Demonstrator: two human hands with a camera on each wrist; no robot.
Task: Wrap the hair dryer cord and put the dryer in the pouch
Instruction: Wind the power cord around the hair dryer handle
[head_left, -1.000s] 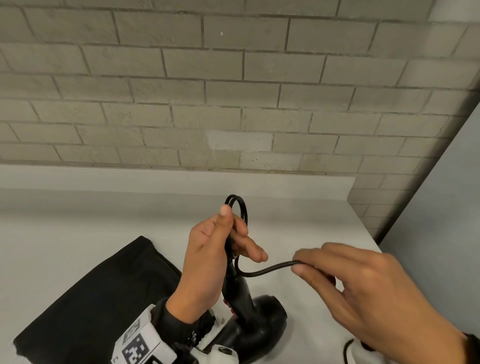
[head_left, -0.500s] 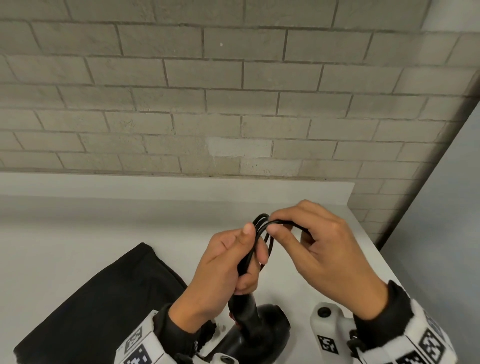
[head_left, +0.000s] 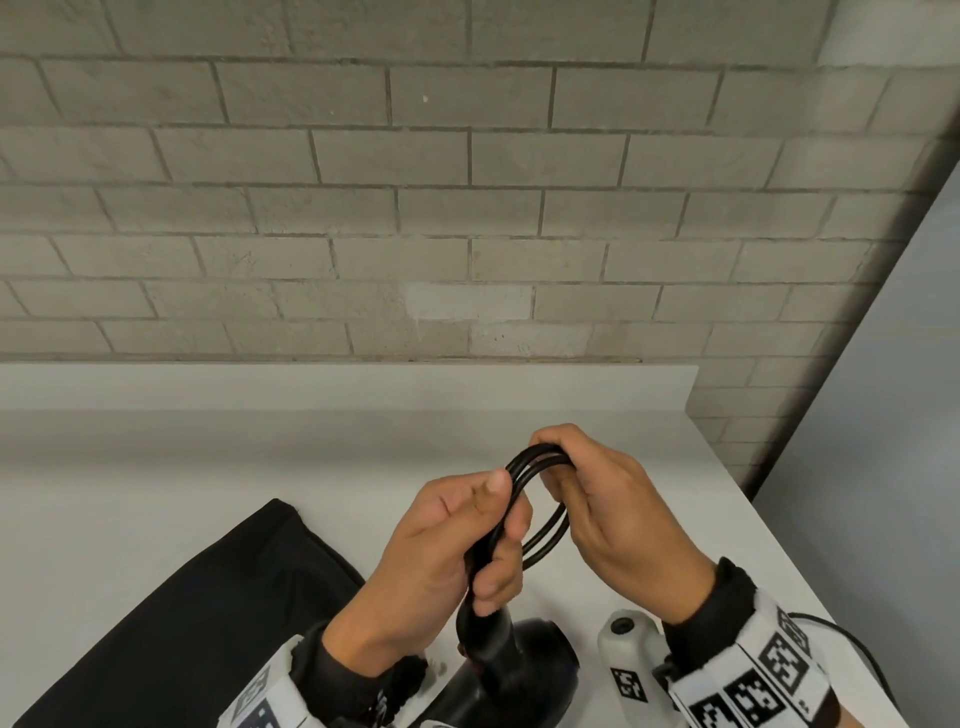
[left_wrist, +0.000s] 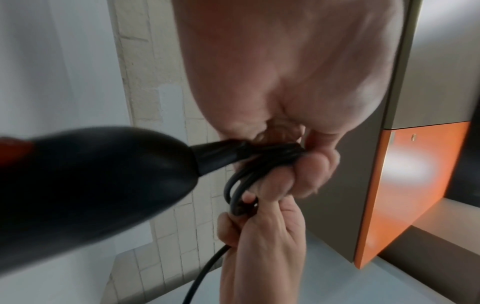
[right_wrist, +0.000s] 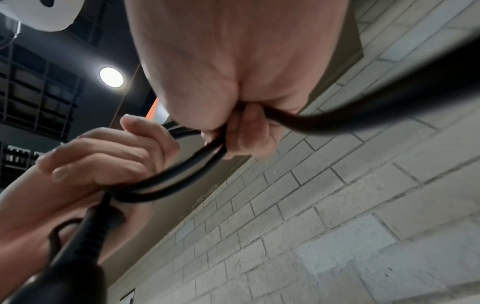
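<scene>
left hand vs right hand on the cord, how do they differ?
Left hand grips the cord loops just above the dryer handle; right hand pinches the loops' far side. The free cord trails only from the right hand. Both are curled on the same coil.

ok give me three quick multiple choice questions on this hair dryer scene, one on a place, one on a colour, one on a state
1. Where does the flat black fabric pouch lie?
A. on the white counter, left of the hands
B. on the brick wall
C. over the dryer

2. What colour is the coiled rubber cord?
A. white
B. black
C. orange

3. How is the cord held?
A. loose on the counter
B. by one hand only
C. gripped by both the left hand and right hand

Answers: 1 A, the head view shows it lying there; 2 B, black loops in every view; 3 C, fingers of both hands curl round the loops.
</scene>
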